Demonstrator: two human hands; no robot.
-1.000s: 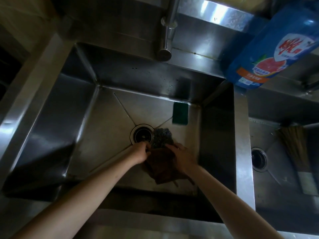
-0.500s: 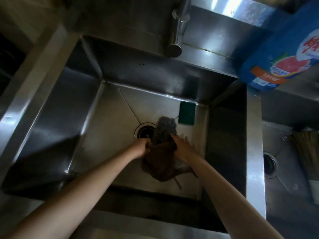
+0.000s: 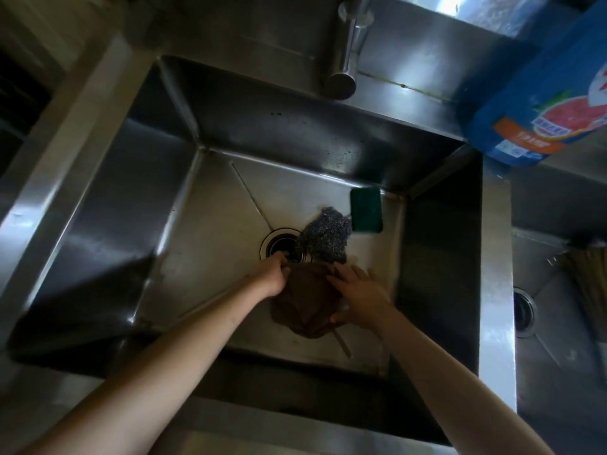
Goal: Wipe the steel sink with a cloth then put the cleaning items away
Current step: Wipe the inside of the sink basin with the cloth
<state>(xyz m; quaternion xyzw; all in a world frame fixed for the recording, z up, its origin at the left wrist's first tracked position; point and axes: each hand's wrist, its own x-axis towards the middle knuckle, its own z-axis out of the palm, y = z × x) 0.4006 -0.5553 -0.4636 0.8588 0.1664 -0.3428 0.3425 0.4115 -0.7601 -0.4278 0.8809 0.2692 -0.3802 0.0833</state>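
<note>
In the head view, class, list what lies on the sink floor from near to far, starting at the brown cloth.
brown cloth → steel wool scourer → green sponge

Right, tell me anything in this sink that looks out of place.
A steel wool scourer lies partly over the drain, blocking it. A thin stick pokes out from under the brown cloth. Dark specks dot the sink back wall.
</note>
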